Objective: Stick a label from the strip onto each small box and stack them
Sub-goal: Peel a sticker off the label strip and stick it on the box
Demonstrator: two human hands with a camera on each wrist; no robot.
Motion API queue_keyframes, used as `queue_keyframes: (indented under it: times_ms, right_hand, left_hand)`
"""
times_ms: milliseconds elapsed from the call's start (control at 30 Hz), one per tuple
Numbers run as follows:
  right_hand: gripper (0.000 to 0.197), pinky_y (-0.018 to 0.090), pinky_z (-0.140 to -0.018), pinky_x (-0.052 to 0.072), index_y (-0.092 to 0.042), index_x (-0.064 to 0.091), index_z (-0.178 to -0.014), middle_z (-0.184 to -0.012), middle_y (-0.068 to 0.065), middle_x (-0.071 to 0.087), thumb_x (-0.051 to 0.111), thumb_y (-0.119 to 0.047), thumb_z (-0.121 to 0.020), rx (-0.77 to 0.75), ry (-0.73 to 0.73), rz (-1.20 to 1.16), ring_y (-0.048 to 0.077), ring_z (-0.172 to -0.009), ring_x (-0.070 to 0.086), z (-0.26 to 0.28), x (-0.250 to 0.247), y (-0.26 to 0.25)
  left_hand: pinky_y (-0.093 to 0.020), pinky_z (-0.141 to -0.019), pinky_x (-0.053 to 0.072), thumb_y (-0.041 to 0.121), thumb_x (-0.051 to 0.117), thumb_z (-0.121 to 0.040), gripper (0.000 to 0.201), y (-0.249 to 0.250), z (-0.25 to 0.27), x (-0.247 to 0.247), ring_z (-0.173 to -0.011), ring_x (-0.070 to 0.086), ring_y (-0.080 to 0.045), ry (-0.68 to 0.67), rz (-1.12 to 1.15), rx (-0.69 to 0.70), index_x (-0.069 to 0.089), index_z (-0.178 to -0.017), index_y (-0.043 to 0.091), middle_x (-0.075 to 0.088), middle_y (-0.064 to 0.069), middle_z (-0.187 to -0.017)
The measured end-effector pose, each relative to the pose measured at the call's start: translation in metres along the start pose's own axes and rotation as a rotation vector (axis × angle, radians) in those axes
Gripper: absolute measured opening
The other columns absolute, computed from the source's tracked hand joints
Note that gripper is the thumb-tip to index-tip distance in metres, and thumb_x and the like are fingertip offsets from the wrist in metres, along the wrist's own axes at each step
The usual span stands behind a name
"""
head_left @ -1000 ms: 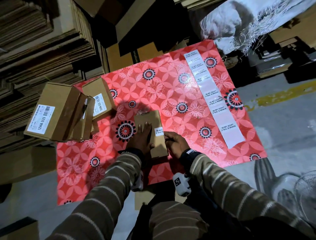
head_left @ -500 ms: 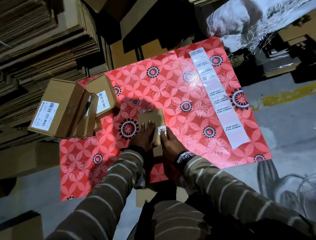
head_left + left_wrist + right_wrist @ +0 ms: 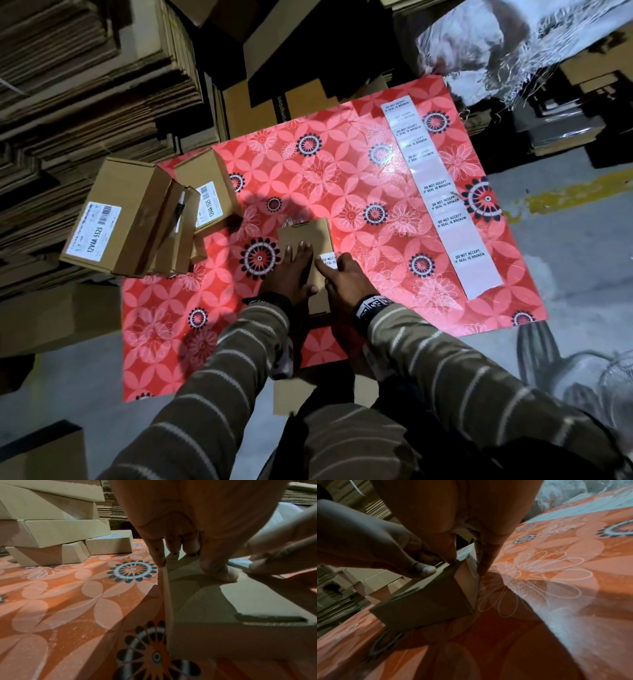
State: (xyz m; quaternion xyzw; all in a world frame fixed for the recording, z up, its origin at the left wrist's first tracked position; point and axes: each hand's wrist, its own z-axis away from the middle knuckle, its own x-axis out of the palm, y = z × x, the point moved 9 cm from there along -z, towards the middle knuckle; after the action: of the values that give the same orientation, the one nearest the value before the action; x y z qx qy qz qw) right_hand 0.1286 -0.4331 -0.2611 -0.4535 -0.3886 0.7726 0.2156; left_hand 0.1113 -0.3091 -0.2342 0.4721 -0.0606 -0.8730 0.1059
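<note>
A small brown box (image 3: 306, 232) lies on the red floral mat (image 3: 342, 171). My left hand (image 3: 294, 274) rests flat on its lid with straight fingers, holding it down; the thumb (image 3: 217, 568) presses the cardboard (image 3: 205, 601). My right hand (image 3: 342, 281) presses a white label (image 3: 328, 260) onto the box's right edge; one fingertip (image 3: 451, 558) sits on the top edge and another finger runs down the side wall (image 3: 465, 588). The label strip (image 3: 442, 198) lies along the mat's right side with several printed labels left on it.
Three brown boxes with barcode stickers (image 3: 130, 212) are piled crookedly at the mat's left edge, also seen as a pile (image 3: 51, 534) in the left wrist view. Flattened cardboard stacks (image 3: 85, 85) rise behind them. Crumpled plastic wrap (image 3: 513, 44) lies at the far right. Grey floor (image 3: 565, 274) surrounds the mat.
My right hand has slid up from the box's lower right side onto the label and now presses it down. The left hand has stayed flat on the box.
</note>
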Motion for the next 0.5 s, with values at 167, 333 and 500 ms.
queue_keyframes:
  times_ms: [167, 333, 500]
  right_hand:
    - [0.034, 0.034, -0.100, 0.048, -0.023, 0.059, -0.121, -0.132, 0.011, 0.054, 0.056, -0.036, -0.089, -0.053, -0.119, 0.053, 0.030, -0.122, 0.054, 0.016, 0.007, -0.002]
    - [0.059, 0.031, -0.098, 0.044, -0.030, 0.031, -0.153, -0.145, 0.015, 0.039, 0.046, -0.020, -0.097, -0.102, -0.016, 0.099, 0.031, -0.126, 0.048, 0.016, -0.005, -0.005]
    - [0.058, 0.034, -0.092, 0.045, -0.018, 0.038, -0.150, -0.132, 0.020, 0.047, 0.049, -0.014, -0.094, -0.037, 0.023, 0.137, 0.036, -0.115, 0.052, -0.002, -0.010, -0.011]
  left_hand:
    - [-0.039, -0.112, 0.032, 0.034, 0.071, -0.088, 0.096, -0.004, -0.004, 0.003, -0.153, 0.003, -0.025, 0.002, 0.035, 0.017, 0.007, -0.159, 0.027, -0.001, 0.003, -0.166]
    - [-0.040, -0.110, 0.034, 0.034, 0.072, -0.087, 0.096, -0.007, -0.002, 0.005, -0.153, 0.006, -0.023, 0.030, 0.071, 0.016, 0.007, -0.158, 0.028, 0.001, 0.001, -0.166]
    - [-0.040, -0.115, 0.032, 0.031, 0.074, -0.086, 0.096, -0.010, -0.004, 0.008, -0.153, 0.003, -0.020, 0.056, 0.111, 0.032, 0.010, -0.158, 0.029, 0.003, 0.006, -0.166]
